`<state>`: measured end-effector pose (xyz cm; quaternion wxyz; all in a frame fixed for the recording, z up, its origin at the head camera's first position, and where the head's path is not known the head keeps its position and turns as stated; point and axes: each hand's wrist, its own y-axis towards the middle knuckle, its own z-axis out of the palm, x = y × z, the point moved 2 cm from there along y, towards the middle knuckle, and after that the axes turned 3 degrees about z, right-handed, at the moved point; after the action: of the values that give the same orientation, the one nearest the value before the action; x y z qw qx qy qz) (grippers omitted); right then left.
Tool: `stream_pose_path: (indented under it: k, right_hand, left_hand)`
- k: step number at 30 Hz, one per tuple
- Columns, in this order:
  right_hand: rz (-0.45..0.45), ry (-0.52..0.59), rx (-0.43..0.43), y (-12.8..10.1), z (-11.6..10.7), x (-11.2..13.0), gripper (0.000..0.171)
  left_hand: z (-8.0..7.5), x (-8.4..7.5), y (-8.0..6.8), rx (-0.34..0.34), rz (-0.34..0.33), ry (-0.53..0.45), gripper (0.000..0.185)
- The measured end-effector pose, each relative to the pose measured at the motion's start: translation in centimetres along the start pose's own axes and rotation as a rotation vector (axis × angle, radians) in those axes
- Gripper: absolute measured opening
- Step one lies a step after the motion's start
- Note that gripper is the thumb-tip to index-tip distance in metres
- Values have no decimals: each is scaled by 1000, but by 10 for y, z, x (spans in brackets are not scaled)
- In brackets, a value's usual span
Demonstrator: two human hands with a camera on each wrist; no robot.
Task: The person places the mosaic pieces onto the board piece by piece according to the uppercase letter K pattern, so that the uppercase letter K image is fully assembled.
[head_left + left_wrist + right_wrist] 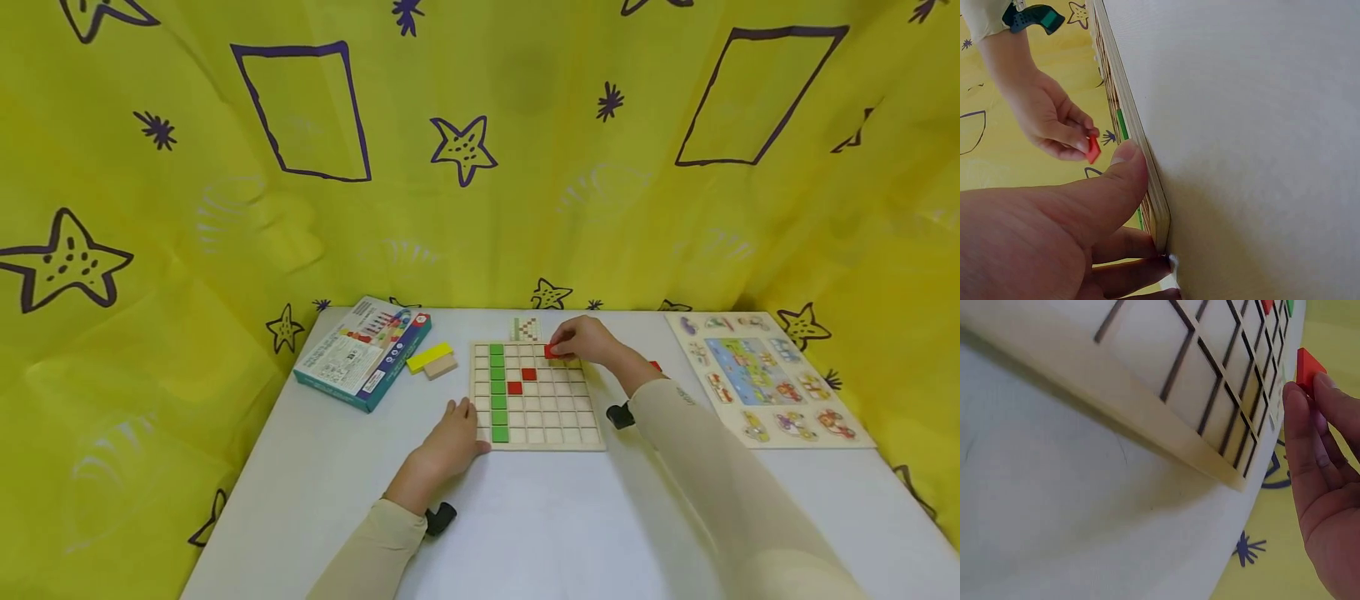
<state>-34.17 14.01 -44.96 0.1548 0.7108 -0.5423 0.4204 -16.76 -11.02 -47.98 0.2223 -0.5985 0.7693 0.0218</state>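
Observation:
A wooden grid board lies on the table, with a column of green square tiles along its left part. Two red tiles sit diagonally in its cells. My right hand pinches another red square tile between thumb and fingers, over the far edge of the board. At the board's near left corner, my left hand holds the edge; in the left wrist view its thumb lies along the board's side, with the fingers around the corner.
Behind the board lies a small pattern card. To the left are a yellow block, a plain wooden block and a game box. A picture puzzle board lies at right. A red piece shows beside the right forearm.

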Motion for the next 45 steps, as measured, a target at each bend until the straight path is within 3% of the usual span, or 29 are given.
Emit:
stream_pose_path:
  k: [11,26,32,37,45]
  right_hand:
    - [27,-73,-5,8,20,-4,13]
    - [9,-167,-14,9,30,0,7]
    - [5,-197,-25,9,25,-2,10]
    - [-6,-140,10,7,15,-5,20]
    - [-12,-69,-15,-20,-30,-15,28]
  left_hand:
    - [-2,-4,-3,-2,3,28,75]
    - [-2,1,-5,3,-1,32,76]
    - [-3,-1,0,0,13,41,76]
    - [-3,-1,1,10,6,38,76]
    - [-3,-3,-1,22,-10,19,76]
